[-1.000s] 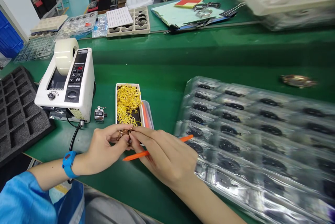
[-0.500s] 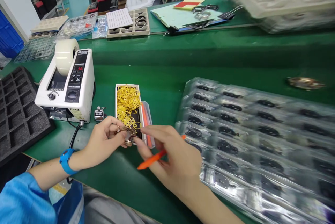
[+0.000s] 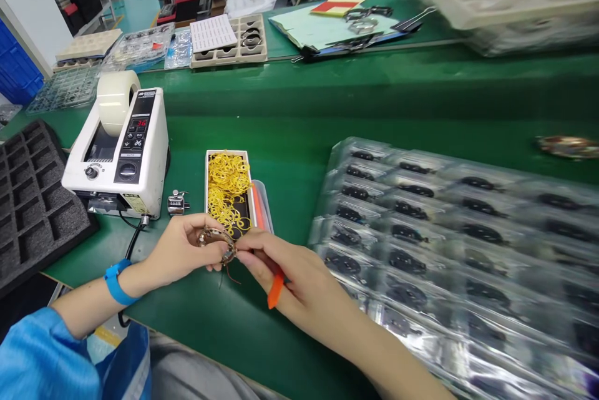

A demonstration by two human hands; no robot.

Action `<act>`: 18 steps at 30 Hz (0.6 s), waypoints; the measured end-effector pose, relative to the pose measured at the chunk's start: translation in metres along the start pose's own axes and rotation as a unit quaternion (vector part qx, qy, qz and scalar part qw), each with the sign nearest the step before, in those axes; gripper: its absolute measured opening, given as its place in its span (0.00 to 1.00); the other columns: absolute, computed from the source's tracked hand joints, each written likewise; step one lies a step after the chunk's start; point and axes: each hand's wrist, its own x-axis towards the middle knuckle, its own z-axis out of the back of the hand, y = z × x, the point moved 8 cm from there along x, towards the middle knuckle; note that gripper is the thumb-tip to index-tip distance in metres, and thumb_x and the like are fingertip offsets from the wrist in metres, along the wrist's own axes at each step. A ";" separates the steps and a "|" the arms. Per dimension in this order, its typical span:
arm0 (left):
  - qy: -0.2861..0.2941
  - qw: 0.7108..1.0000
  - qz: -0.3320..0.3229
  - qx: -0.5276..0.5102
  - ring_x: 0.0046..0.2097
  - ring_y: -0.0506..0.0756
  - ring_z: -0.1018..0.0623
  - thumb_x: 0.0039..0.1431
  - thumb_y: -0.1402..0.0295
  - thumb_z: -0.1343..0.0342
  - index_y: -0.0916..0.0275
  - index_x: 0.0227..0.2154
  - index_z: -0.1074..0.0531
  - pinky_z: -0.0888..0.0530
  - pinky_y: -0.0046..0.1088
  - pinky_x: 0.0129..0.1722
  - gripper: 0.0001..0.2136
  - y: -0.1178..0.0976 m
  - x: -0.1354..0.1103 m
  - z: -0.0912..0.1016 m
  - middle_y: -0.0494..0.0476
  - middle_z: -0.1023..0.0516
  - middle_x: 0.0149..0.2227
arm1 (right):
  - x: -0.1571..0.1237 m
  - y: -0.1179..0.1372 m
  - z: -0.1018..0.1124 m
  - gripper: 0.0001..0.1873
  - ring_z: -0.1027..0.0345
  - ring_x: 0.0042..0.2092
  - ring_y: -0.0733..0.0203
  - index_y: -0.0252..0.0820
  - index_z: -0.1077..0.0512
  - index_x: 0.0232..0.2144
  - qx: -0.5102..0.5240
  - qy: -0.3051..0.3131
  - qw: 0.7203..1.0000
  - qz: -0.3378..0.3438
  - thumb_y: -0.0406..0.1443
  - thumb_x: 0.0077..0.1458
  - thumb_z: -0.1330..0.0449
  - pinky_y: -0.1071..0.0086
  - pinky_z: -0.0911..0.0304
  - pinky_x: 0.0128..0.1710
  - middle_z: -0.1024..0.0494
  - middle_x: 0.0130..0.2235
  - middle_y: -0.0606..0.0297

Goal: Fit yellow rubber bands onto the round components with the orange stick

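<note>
The left hand (image 3: 180, 247) grips a round metal part (image 3: 230, 253), coppery and glinting, its pieces too small to tell apart; a thin reddish wire (image 3: 233, 276) dangles below it. The right hand (image 3: 302, 275) pinches at the part's right side, an orange tool (image 3: 276, 289) tucked in its grasp. The part is above the table (image 3: 290, 188), towards its near edge, beside the white box (image 3: 251, 203). Half a second ago, right thumb and forefinger stood parted, and more of the tool showed.
</note>
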 end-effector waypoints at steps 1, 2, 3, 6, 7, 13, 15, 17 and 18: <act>-0.005 1.000 -0.005 0.002 0.19 0.43 0.33 0.41 0.67 0.34 0.64 0.23 0.33 0.35 0.20 0.20 0.12 -0.001 0.000 0.000 0.45 0.32 0.19 | -0.001 -0.001 -0.002 0.06 0.35 0.23 0.68 0.45 0.37 0.36 0.004 0.002 1.000 -0.013 0.31 0.65 0.51 0.75 0.39 0.22 0.27 0.27 0.69; -0.007 1.000 -0.008 0.002 0.19 0.43 0.34 0.41 0.68 0.35 0.64 0.23 0.33 0.36 0.20 0.20 0.11 -0.001 0.000 0.000 0.45 0.32 0.19 | -0.001 -0.003 -0.003 0.06 0.37 0.22 0.68 0.45 0.37 0.35 0.010 0.004 1.000 -0.026 0.31 0.65 0.52 0.75 0.40 0.22 0.29 0.26 0.70; -0.010 1.000 -0.011 0.000 0.19 0.43 0.35 0.41 0.69 0.36 0.64 0.23 0.33 0.37 0.19 0.20 0.10 -0.001 0.000 0.000 0.44 0.33 0.18 | -0.001 -0.004 -0.005 0.07 0.38 0.22 0.68 0.45 0.38 0.34 0.018 0.003 0.999 -0.037 0.32 0.66 0.52 0.76 0.41 0.21 0.30 0.25 0.71; -0.016 1.000 -0.013 0.001 0.20 0.43 0.35 0.41 0.70 0.37 0.64 0.23 0.33 0.38 0.20 0.21 0.09 -0.001 0.000 0.000 0.44 0.34 0.18 | -0.002 -0.009 -0.011 0.13 0.42 0.22 0.68 0.45 0.41 0.28 0.063 0.012 0.995 -0.079 0.35 0.67 0.55 0.76 0.43 0.21 0.35 0.23 0.72; -0.019 1.000 -0.014 0.003 0.20 0.43 0.35 0.41 0.70 0.36 0.64 0.23 0.33 0.38 0.20 0.21 0.09 -0.001 0.000 0.001 0.44 0.33 0.18 | -0.003 -0.012 -0.013 0.16 0.42 0.23 0.67 0.45 0.42 0.26 0.081 0.017 0.992 -0.095 0.36 0.68 0.57 0.75 0.43 0.21 0.36 0.23 0.71; -0.019 0.999 -0.027 -0.002 0.21 0.44 0.34 0.40 0.57 0.31 0.65 0.20 0.31 0.38 0.22 0.22 0.18 -0.005 0.001 0.001 0.46 0.33 0.19 | -0.005 -0.023 -0.016 0.18 0.45 0.22 0.66 0.45 0.41 0.26 0.097 0.048 0.984 -0.145 0.44 0.67 0.56 0.74 0.44 0.20 0.38 0.22 0.72; -0.023 0.999 -0.032 -0.012 0.22 0.44 0.35 0.38 0.54 0.31 0.66 0.20 0.31 0.38 0.22 0.22 0.20 -0.006 0.002 0.002 0.46 0.33 0.19 | -0.006 -0.025 -0.015 0.18 0.45 0.22 0.66 0.45 0.41 0.26 0.098 0.040 0.983 -0.148 0.44 0.67 0.56 0.74 0.45 0.20 0.38 0.22 0.72; -0.031 0.999 -0.031 -0.029 0.22 0.44 0.35 0.36 0.53 0.30 0.66 0.22 0.29 0.37 0.22 0.23 0.21 -0.004 0.002 0.003 0.46 0.32 0.20 | -0.007 -0.027 -0.015 0.19 0.44 0.23 0.66 0.45 0.41 0.25 0.107 0.030 0.982 -0.155 0.45 0.67 0.56 0.74 0.44 0.20 0.38 0.22 0.71; -0.035 0.998 -0.028 -0.037 0.22 0.44 0.34 0.36 0.54 0.29 0.67 0.24 0.28 0.37 0.22 0.23 0.21 -0.003 0.002 0.003 0.47 0.32 0.20 | -0.008 -0.029 -0.015 0.20 0.44 0.23 0.66 0.45 0.41 0.25 0.112 0.024 0.981 -0.160 0.45 0.67 0.57 0.74 0.44 0.20 0.37 0.23 0.71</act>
